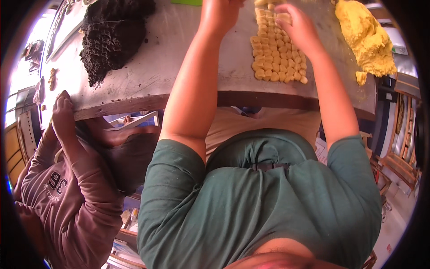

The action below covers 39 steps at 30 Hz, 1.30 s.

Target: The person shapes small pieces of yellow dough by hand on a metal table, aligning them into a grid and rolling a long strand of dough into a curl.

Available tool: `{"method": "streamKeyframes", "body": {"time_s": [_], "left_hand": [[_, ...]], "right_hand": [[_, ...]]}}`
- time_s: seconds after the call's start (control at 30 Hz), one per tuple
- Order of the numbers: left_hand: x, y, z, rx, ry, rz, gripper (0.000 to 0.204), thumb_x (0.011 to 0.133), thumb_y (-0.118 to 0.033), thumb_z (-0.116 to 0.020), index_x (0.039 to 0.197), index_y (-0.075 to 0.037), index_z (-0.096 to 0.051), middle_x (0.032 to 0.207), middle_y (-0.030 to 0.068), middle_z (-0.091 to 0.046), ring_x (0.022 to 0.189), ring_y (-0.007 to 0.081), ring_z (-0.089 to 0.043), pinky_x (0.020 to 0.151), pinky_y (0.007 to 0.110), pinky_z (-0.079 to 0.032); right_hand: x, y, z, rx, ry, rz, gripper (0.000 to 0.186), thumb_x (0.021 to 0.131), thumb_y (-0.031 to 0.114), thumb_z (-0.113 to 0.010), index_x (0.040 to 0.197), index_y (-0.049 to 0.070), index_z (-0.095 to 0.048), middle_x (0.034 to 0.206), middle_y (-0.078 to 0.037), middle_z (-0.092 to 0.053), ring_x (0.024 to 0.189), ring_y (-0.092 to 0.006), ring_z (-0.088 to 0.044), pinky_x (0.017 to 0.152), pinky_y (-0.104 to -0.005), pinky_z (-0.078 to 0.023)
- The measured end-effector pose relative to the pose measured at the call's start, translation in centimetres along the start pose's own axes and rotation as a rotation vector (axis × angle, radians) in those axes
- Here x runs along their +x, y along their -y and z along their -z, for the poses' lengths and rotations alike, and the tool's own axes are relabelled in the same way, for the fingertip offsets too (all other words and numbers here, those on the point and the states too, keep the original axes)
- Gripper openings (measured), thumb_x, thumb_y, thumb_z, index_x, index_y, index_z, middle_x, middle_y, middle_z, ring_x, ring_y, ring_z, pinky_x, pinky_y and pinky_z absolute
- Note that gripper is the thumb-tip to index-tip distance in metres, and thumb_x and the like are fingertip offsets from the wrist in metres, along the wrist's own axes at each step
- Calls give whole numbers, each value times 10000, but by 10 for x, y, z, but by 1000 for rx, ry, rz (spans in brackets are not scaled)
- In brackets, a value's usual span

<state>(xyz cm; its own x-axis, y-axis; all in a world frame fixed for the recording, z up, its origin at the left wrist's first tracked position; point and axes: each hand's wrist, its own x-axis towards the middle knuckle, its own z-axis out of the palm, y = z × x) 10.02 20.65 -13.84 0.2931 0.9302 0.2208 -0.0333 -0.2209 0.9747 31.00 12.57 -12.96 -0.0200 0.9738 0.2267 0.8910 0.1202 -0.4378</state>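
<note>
My left hand (220, 13) reaches to the top edge of the view; its fingertips are mostly cut off, so its grip is unclear. My right hand (292, 24) is at the upper end of a block of small pale-yellow dough pieces (273, 58), thumb and fingers closed around one piece. These rounded pieces lie packed in rows on the grey metal table (179, 67), between my forearms and to the right.
A dark, crumbly dough mass (112, 36) lies left; yellow dough (363, 36) lies right. A green item (186, 2) sits at the top. A co-worker in a brown hoodie (89, 197) sits close at my left, hands at the table edge. Wooden chairs (398, 143) stand right.
</note>
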Motion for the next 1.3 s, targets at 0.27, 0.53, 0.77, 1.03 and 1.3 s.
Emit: {"method": "streamKeyframes", "body": {"time_s": [0.27,0.53,0.77,1.03,1.3], "left_hand": [[-1,3,-1,-19,-10,-24,166,1002,-96,-661,1113,15,-715,908,63,-722,843,123,-652,756,280,-543],[-4,4,6,231,-47,-169,267,1014,-172,-665,1213,6,-669,1005,100,-733,892,154,-685,780,301,-557],[3,6,2,-80,29,70,213,1051,-160,-603,1198,-17,-661,998,109,-726,870,172,-729,716,302,-566],[0,15,6,195,-125,-157,184,1018,-139,-627,1150,-14,-657,959,105,-733,902,187,-730,732,313,-572],[1,11,3,36,-73,-72,224,996,-36,-603,1216,-27,-647,1223,72,-710,1015,187,-733,907,297,-570]], "right_hand": [[-3,8,3,-95,28,3,181,983,214,-678,1119,100,-713,1068,-103,-722,978,-311,-694,848,-410,-553],[-23,16,8,-18,-124,-15,174,965,199,-687,1100,94,-721,1101,-115,-714,1005,-339,-682,869,-429,-548],[-29,9,-5,70,-88,-45,210,947,209,-715,1103,73,-684,1106,-114,-718,1018,-345,-679,859,-423,-548],[-39,18,-6,-123,-159,111,174,966,161,-685,1097,49,-657,1067,-144,-718,1010,-371,-675,841,-445,-538],[-46,13,-10,59,-105,-65,169,942,145,-724,1076,59,-670,997,-146,-720,953,-370,-692,854,-442,-550]]}}
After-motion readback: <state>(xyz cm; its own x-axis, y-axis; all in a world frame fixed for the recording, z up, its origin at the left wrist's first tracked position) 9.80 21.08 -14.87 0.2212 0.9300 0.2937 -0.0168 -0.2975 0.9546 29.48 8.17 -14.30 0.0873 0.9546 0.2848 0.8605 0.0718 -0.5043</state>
